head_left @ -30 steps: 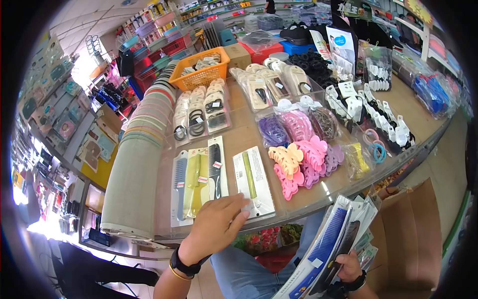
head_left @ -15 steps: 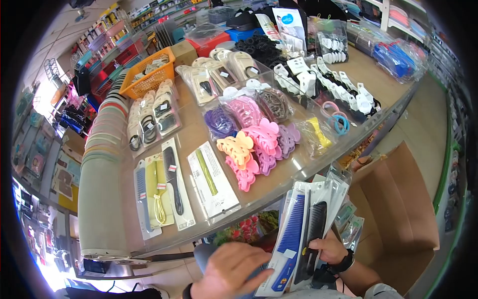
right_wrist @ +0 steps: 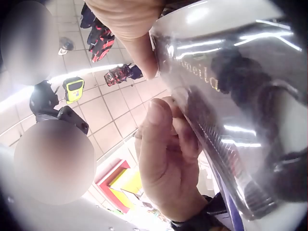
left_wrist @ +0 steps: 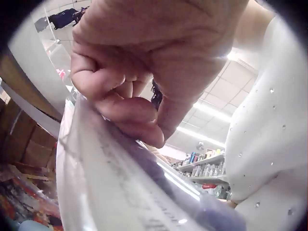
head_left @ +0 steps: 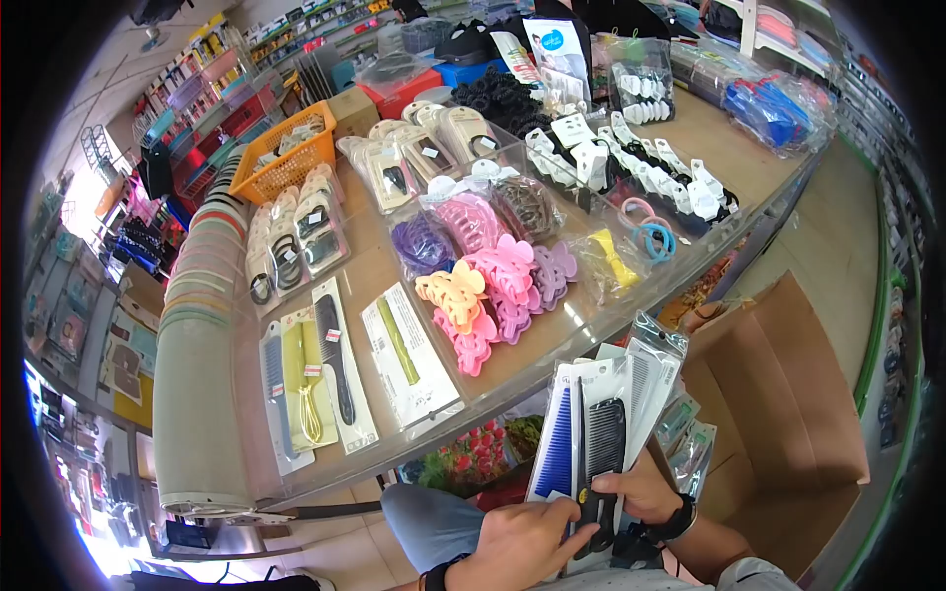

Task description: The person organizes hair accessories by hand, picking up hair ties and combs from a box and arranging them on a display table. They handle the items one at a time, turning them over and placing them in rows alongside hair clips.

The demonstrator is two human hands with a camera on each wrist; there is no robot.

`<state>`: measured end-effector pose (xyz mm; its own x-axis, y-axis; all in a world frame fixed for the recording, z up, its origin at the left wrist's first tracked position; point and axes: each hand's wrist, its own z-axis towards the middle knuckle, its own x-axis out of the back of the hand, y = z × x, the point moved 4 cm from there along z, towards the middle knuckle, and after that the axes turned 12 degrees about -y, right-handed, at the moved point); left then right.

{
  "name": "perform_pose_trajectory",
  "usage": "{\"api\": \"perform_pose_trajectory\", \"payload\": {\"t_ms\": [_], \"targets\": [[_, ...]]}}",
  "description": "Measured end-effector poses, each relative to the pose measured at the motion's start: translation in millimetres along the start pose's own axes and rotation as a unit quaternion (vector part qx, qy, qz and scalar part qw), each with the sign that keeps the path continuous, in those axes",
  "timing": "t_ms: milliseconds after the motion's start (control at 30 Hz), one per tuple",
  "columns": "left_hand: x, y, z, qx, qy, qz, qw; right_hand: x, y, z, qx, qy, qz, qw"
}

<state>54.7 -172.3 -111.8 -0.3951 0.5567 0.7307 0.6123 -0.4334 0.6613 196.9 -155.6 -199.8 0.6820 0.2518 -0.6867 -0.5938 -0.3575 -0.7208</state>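
My right hand (head_left: pixel 642 490) holds a fanned stack of packaged combs above my lap, thumb across the front. Foremost in the stack are a blue comb (head_left: pixel 554 443) and a black comb (head_left: pixel 604 433), both in clear sleeves. Low on the stack, my left hand (head_left: pixel 522 545) pinches the edge of the blue comb's packet between thumb and curled fingers, as the left wrist view shows close up. Shiny plastic of the black comb's packet (right_wrist: pixel 240 144) fills the right side of the right wrist view.
On the glass-edged counter (head_left: pixel 394 438) lie more packaged combs (head_left: pixel 335 355), a white comb pack (head_left: pixel 404 350), claw clips (head_left: pixel 507 281) and carded hair ties (head_left: pixel 296 231). An orange basket (head_left: pixel 286 158) stands behind. To the right is an open cardboard box (head_left: pixel 788 394).
My left hand has left the white comb pack on the counter and come down to the stack in my right hand. The head view has swung right.
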Motion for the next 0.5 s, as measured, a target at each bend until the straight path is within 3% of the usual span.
{"api": "perform_pose_trajectory", "payload": {"t_ms": [67,267,500], "targets": [[-6.3,-4.4,1.7,0.021,-0.008,-0.007,1.000,0.8,0.6,-1.0,0.000,-0.002,-0.005,1.000],[4.0,-5.6,4.0,0.065,0.114,0.054,0.990,-3.0,-2.2,-0.5,0.008,0.001,-0.006,1.000],[-8.9,-18.3,8.1,-0.005,0.096,0.056,0.994,3.2,4.3,-2.1,0.019,-0.027,-0.011,0.999]]}}
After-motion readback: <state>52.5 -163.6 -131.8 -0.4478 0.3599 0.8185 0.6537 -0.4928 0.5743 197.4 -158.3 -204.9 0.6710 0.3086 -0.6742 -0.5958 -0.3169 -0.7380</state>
